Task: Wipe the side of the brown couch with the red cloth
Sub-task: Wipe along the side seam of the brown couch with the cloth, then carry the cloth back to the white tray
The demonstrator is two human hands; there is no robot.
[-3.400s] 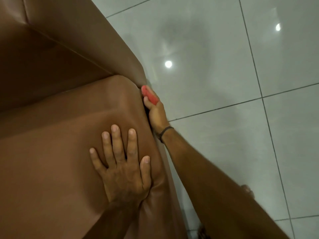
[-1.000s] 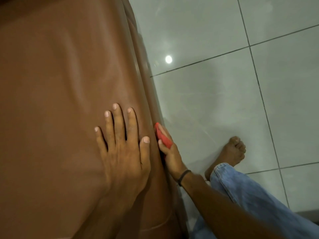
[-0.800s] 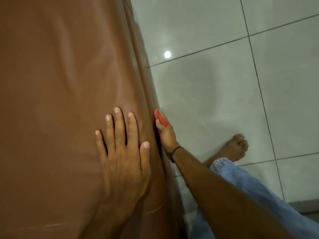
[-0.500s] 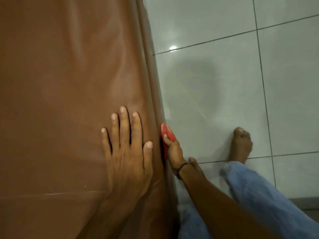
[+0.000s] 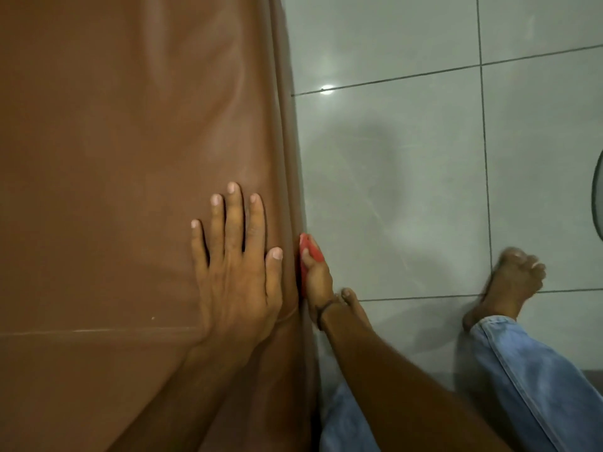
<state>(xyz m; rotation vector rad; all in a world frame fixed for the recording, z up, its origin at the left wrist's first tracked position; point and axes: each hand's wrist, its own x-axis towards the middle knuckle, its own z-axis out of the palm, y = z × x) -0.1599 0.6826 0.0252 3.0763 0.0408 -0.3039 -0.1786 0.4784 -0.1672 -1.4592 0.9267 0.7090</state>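
Brown couch point(image 5: 124, 141): smooth, glossy leather-like upholstery with soft creases and faint sheen; fills the left half of the frame from top to bottom. A straight horizontal seam crosses its lower left. Its side face runs down the centre of the frame as a narrow, steeply foreshortened strip, so little of that surface can be read.

Left hand point(image 5: 238, 275): open, palm down, fingers spread slightly and lying flat on the couch's top surface, centre of frame, thumb near the right edge. Forearm exits at the bottom edge.

Right hand point(image 5: 318, 282): just right of the couch edge, centre of frame, closed around the red cloth point(image 5: 308, 251) and pressing it against the couch's side. A dark band sits at the wrist. The fingers are mostly hidden behind the hand.

Red cloth: only a small, rounded, bunched portion shows above the fingers, touching the couch side; its texture and full extent cannot be made out.

Floor point(image 5: 408, 158): large pale grey glazed tiles with dark grout lines; a bright reflected light spot in the upper centre.

Bare foot point(image 5: 509, 282): right of frame, slightly blurred, on the tiles. Toes of another foot show beside the right wrist.

Blue denim trouser leg point(image 5: 538, 380): lower right, cut off by the frame.

Dark curved object at the far right edge: cut off, unidentifiable.
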